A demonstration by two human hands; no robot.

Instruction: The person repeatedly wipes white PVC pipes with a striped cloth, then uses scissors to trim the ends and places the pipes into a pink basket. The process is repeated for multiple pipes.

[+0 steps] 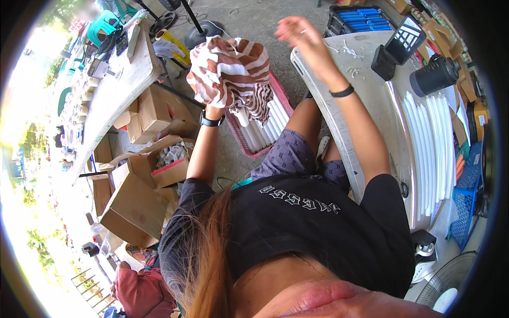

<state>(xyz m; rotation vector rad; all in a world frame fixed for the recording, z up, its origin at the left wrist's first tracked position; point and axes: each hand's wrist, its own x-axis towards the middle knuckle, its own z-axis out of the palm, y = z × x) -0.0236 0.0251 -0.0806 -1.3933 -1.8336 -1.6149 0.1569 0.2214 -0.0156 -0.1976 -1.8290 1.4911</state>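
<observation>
My left hand, with a watch at its wrist, is almost wholly hidden in a bunched brown-and-white striped cloth held up in the air. The rounded end of a white candle shows just below the cloth; whether my hand grips it too is hidden. Under the cloth, a pink plastic basket on the floor holds several white candles lying side by side. My right hand, slightly blurred, is raised beyond the near corner of the right-hand table, fingers spread and holding nothing.
The right-hand table bears string scraps, a black box with open lid, a black cylinder and rows of white candles. A crate of blue sticks stands beyond. Cardboard boxes crowd the left; a fan stands behind right.
</observation>
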